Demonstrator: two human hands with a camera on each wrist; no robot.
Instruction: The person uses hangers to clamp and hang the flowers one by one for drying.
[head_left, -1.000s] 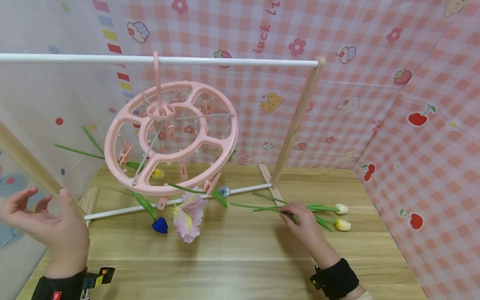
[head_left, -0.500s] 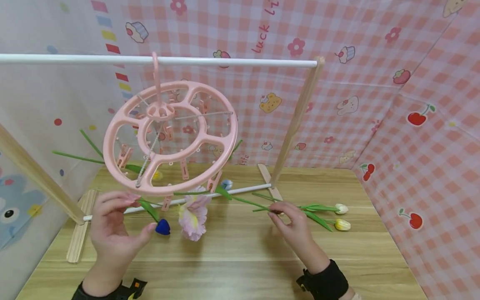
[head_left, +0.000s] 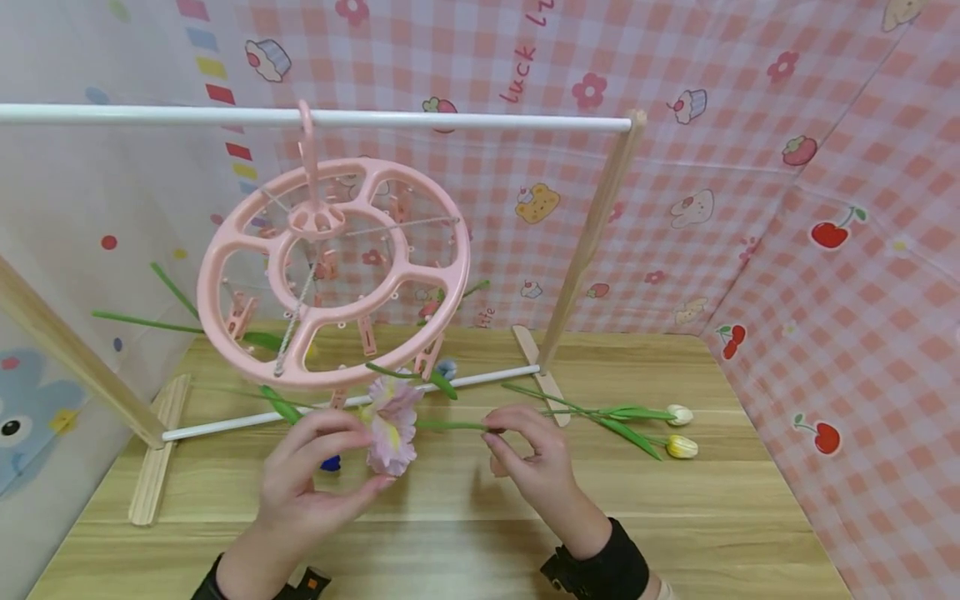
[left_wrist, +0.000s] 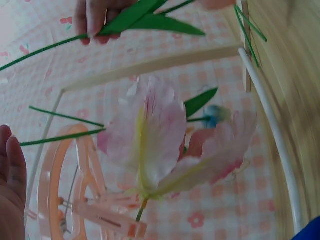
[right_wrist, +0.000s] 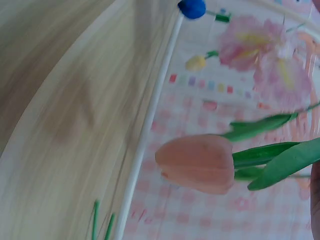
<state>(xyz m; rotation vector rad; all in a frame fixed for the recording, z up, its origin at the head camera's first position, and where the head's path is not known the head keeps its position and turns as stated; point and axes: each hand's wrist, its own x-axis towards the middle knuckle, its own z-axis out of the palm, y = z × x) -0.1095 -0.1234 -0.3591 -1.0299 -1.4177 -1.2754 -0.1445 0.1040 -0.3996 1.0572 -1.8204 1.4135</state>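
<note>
My right hand [head_left: 542,462] pinches the green stem [head_left: 450,426] of a tulip above the table. In the right wrist view, the pink tulip head [right_wrist: 195,162] and its long leaves [right_wrist: 285,167] show. My left hand [head_left: 303,475] spreads thumb and fingers beside a pink-and-yellow ruffled flower [head_left: 392,429], which hangs from a clothespin on the round pink hanger [head_left: 427,273]. The left wrist view shows the fingers [left_wrist: 15,170] apart from that flower's petals. A blue tulip [head_left: 330,463] is partly hidden behind my left hand.
A white rail [head_left: 480,122] on wooden posts [head_left: 592,242] bears the hanger. Pink clothespins [head_left: 367,335] dangle from it; other flowers hang there, including a pale blue one [head_left: 447,368]. White [head_left: 679,415] and yellow [head_left: 682,447] tulips lie on the table at right.
My left hand has come in from the far left, rightward to the ruffled flower. My right hand has lifted the pinched stem away from the other tulips and moved left.
</note>
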